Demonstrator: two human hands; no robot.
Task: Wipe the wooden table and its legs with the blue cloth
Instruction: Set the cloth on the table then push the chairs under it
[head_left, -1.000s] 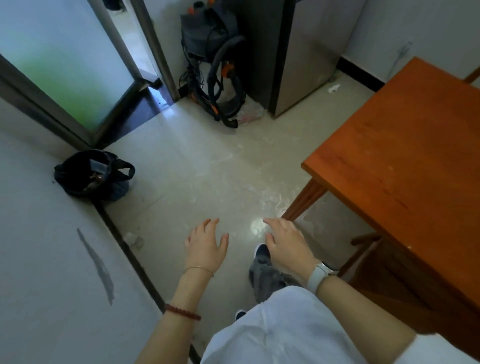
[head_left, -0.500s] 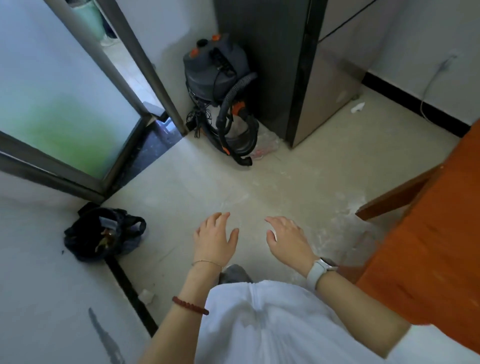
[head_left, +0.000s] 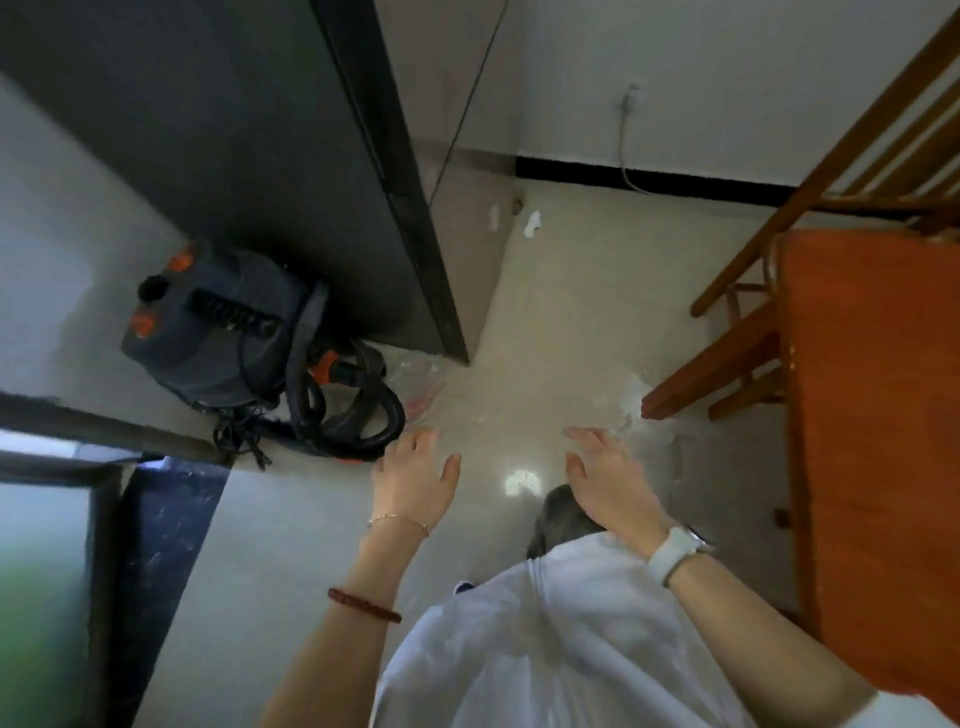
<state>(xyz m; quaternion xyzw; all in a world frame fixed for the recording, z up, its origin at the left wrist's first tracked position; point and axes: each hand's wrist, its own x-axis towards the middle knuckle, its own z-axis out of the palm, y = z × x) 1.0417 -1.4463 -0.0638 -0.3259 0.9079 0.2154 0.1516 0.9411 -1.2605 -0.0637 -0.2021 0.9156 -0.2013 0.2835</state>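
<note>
The wooden desk (head_left: 878, 441) fills the right edge of the view, its orange top seen from above, one leg (head_left: 711, 371) slanting down to the pale floor (head_left: 550, 322). A wooden chair (head_left: 852, 140) stands just beyond it by the wall. No cloth shows in either hand. The right hand (head_left: 615, 480) hovers palm down near the desk's leg, fingers spread and grasping nothing, a white watch (head_left: 675, 551) on its wrist. The left hand (head_left: 415, 475) hangs beside it, fingers likewise loose and empty. A dark vacuum cleaner (head_left: 234, 332) sits left, against a tall dark cabinet (head_left: 270, 156)
</note>
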